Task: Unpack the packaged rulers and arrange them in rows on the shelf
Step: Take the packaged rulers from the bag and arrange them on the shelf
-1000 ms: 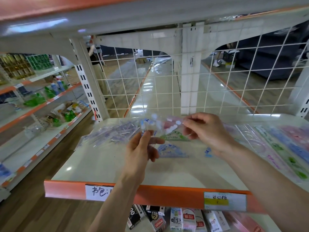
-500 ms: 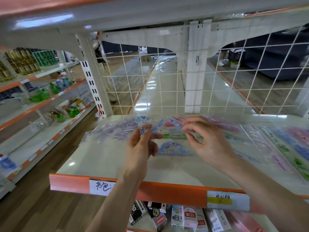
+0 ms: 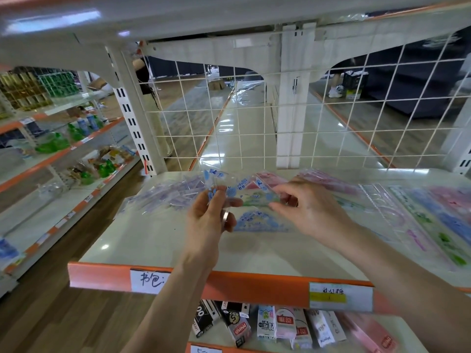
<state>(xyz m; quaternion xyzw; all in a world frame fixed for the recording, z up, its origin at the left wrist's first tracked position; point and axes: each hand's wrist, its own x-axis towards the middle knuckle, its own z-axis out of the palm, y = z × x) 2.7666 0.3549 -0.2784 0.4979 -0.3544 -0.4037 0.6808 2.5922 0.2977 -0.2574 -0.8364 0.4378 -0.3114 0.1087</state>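
Observation:
Both hands hold a clear packaged ruler set [image 3: 244, 192] with blue, pink and green print above the cream shelf [image 3: 153, 240]. My left hand [image 3: 209, 220] pinches its left end, thumb up. My right hand [image 3: 308, 210] pinches its right end. Under the pack a blue protractor [image 3: 257, 220] lies flat on the shelf. A heap of clear wrapped ruler packs [image 3: 165, 197] sits at the back left. Unpacked rulers [image 3: 430, 220] in clear, green, blue and pink lie in rows on the right.
A white wire grid [image 3: 254, 118] backs the shelf, with a white upright [image 3: 137, 118] at its left. The front lip is orange with paper labels [image 3: 150, 280]. Small boxes [image 3: 267, 324] fill the shelf below. Another shelving unit with green bottles [image 3: 53, 143] stands left.
The view has shifted slightly. Both hands with the pack have sunk a little toward the shelf, and the right hand has slid its grip along the pack.

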